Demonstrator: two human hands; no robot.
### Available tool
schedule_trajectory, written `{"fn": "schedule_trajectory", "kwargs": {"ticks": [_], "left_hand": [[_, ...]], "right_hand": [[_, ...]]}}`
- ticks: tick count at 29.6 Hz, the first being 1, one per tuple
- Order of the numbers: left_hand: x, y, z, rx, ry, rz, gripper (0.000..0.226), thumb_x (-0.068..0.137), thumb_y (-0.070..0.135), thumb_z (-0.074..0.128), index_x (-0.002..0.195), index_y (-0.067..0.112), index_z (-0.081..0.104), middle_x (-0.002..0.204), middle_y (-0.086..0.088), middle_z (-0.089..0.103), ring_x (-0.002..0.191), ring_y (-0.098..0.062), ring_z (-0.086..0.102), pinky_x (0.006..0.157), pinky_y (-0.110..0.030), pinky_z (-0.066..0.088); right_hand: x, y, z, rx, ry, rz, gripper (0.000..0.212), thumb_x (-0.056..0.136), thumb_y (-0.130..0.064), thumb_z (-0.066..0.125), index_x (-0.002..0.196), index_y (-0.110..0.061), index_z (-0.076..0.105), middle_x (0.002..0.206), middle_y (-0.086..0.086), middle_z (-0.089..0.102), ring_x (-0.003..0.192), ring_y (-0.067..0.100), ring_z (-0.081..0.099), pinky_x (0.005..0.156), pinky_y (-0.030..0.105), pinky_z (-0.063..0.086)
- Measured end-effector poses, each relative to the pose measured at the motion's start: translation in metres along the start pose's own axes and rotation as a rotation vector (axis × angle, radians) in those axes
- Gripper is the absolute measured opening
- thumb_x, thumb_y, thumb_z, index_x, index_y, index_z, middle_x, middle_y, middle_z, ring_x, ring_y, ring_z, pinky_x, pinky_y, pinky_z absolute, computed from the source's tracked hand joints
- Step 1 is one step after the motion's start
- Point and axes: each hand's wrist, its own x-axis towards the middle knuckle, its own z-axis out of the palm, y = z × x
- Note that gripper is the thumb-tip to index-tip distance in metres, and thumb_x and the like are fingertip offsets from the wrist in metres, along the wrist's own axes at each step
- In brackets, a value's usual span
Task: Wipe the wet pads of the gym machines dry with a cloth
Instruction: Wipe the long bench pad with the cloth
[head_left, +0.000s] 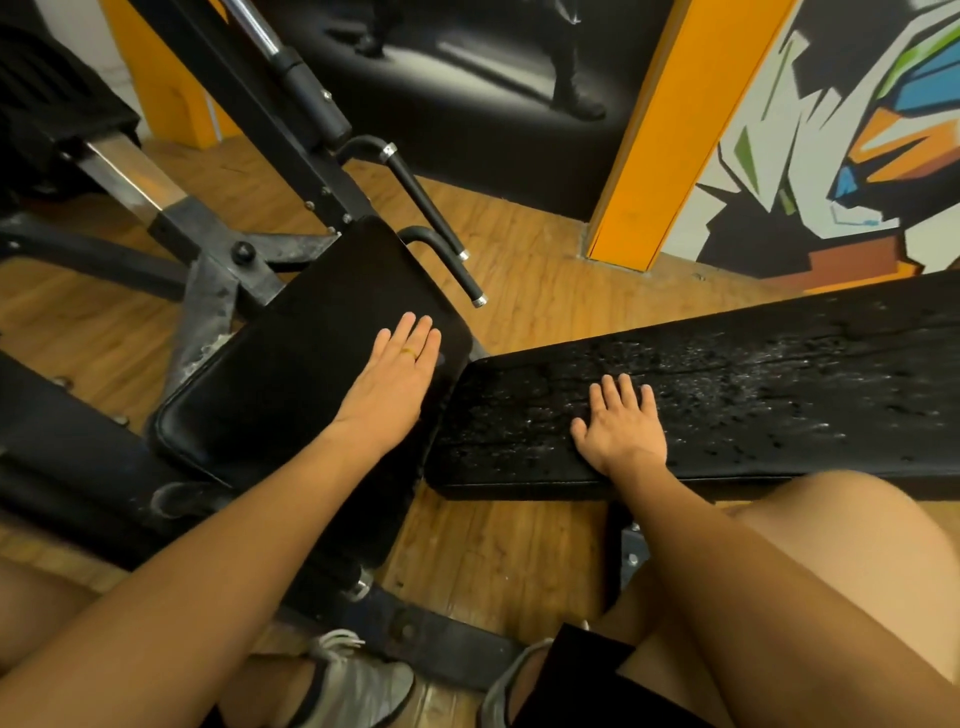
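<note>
Two black pads lie in front of me. The left seat pad (291, 374) looks dull and free of drops. My left hand (397, 376), with a gold ring, rests flat on its right end, fingers straight. The long bench pad (753, 384) on the right is covered with water drops. My right hand (621, 423) lies flat on its near left part, fingers spread. No cloth shows anywhere in the view.
Black machine frame (218, 270) and two black handles (436, 228) stand behind the left pad. An orange pillar (670, 130) and a painted wall (841, 156) rise at the back right. My knees and grey shoes (358, 686) are on the wooden floor (535, 291).
</note>
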Motion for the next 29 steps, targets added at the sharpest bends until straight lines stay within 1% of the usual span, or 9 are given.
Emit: {"fn": "schedule_trajectory", "kwargs": {"ticks": [3,10,13,18,22,25,29], "left_hand": [[0.002,-0.001,0.002,-0.02,0.003,-0.026,0.082,0.094,-0.003,0.053,0.16,0.007,0.006,0.169,-0.013,0.002,0.156,-0.029,-0.005,0.124,-0.046,0.003],[0.009,0.011,0.01,-0.068,0.013,0.064,0.079,0.095,-0.004,0.051,0.16,0.006,0.006,0.169,-0.014,0.004,0.156,-0.03,-0.004,0.125,-0.046,0.003],[0.006,0.012,0.008,-0.105,0.036,0.066,0.078,0.095,-0.006,0.049,0.16,0.006,0.008,0.169,-0.013,0.004,0.156,-0.029,-0.004,0.124,-0.045,0.0],[0.01,0.003,0.004,-0.117,0.049,0.055,0.08,0.094,-0.007,0.051,0.16,0.007,0.008,0.169,-0.013,0.004,0.156,-0.028,-0.004,0.124,-0.044,0.0],[0.017,0.013,0.002,-0.124,0.022,0.082,0.079,0.094,-0.008,0.048,0.16,0.006,0.007,0.169,-0.013,0.003,0.156,-0.028,-0.005,0.124,-0.043,-0.001],[0.039,0.027,-0.008,-0.113,0.051,0.146,0.079,0.093,-0.013,0.045,0.16,0.005,0.007,0.169,-0.014,0.003,0.156,-0.028,-0.005,0.124,-0.042,-0.002],[0.083,0.045,-0.028,-0.089,0.105,0.212,0.076,0.097,-0.007,0.047,0.16,0.003,0.007,0.169,-0.016,0.005,0.156,-0.029,-0.004,0.125,-0.044,0.002]], "right_hand": [[0.002,-0.001,-0.002,-0.002,-0.007,0.002,0.071,0.105,-0.052,0.015,0.163,-0.013,0.006,0.17,0.008,-0.002,0.156,0.027,-0.01,0.126,0.05,-0.005],[0.003,0.002,-0.001,-0.013,-0.035,-0.004,0.069,0.106,-0.051,0.015,0.163,-0.014,0.004,0.17,0.007,-0.003,0.156,0.026,-0.01,0.126,0.05,-0.006],[0.002,0.001,0.001,-0.006,-0.044,0.0,0.069,0.106,-0.051,0.016,0.162,-0.014,0.004,0.17,0.008,-0.004,0.156,0.027,-0.011,0.126,0.05,-0.006],[0.001,-0.001,0.001,0.007,-0.012,0.001,0.069,0.105,-0.051,0.015,0.162,-0.014,0.005,0.17,0.008,-0.003,0.156,0.027,-0.01,0.126,0.05,-0.005],[-0.002,0.001,0.006,0.01,0.007,-0.005,0.07,0.105,-0.053,0.014,0.162,-0.014,0.006,0.17,0.008,-0.001,0.156,0.026,-0.008,0.126,0.05,-0.003],[-0.003,0.001,0.003,0.019,0.014,-0.011,0.072,0.105,-0.056,0.014,0.162,-0.013,0.006,0.17,0.008,-0.001,0.157,0.026,-0.007,0.126,0.048,-0.004],[-0.003,0.001,0.002,0.029,0.013,-0.012,0.074,0.104,-0.057,0.014,0.162,-0.013,0.005,0.17,0.008,-0.001,0.157,0.026,-0.008,0.126,0.048,-0.004]]}}
